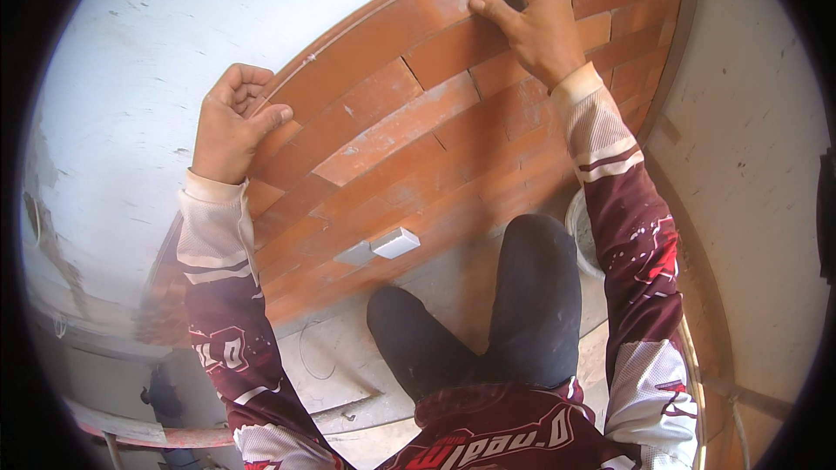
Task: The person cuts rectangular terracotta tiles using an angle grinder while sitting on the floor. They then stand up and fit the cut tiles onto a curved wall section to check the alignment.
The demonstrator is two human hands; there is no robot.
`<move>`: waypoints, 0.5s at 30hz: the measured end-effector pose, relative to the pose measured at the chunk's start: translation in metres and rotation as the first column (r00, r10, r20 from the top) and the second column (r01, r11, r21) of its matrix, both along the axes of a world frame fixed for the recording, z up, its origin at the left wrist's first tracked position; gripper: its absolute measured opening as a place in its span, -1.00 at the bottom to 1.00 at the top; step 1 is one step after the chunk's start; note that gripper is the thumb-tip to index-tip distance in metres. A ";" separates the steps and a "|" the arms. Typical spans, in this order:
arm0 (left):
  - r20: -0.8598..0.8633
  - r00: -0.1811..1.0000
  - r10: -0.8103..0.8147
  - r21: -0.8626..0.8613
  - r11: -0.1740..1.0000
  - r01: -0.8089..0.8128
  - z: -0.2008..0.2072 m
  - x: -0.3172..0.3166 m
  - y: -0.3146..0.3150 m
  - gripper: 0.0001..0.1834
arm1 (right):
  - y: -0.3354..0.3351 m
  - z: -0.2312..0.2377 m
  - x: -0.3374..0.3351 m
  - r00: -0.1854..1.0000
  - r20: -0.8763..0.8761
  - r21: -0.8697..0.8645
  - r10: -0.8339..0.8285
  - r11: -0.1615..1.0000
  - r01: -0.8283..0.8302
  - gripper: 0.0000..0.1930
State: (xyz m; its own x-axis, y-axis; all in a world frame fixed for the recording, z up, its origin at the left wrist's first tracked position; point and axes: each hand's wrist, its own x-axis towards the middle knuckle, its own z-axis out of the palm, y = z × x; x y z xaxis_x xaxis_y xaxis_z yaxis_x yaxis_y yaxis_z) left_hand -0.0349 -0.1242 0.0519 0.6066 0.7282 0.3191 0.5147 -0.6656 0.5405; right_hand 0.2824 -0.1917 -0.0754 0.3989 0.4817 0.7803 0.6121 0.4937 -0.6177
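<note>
A long reddish-brown tile (374,35) lies along the top of a wall faced with rows of similar tiles (392,130). My left hand (233,122) grips its left end, thumb on the front face and fingers curled over the top edge. At the other end, my right hand (531,26) pinches the tile's right corner, thumb in front and fingers behind the upper edge. The tile's lower edge sits against the course below; whether it touches all along I cannot tell.
A small white box (396,242) sticks out from the tiled face. Beside my right knee stands a round bucket (582,231), partly hidden by my sleeve. Bare pale wall (200,9) rises above the tiles, and another wall (740,148) meets them at right. Metal bars (174,437) show at lower left.
</note>
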 end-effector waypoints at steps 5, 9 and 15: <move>-0.018 1.000 -0.002 0.025 1.000 0.003 0.001 0.001 0.000 -0.65 | -0.001 0.003 -0.001 0.999 0.001 -0.056 -0.044 0.997 0.044 -0.67; -0.066 0.998 -0.008 0.062 0.998 0.012 0.004 -0.001 0.002 -0.65 | 0.003 0.001 -0.001 0.995 0.038 -0.037 -0.094 0.995 0.096 -0.67; -0.101 0.994 0.028 0.128 0.992 -0.015 0.002 -0.006 0.005 -0.67 | -0.001 0.004 -0.008 0.995 -0.084 -0.002 0.045 0.999 -0.045 -0.67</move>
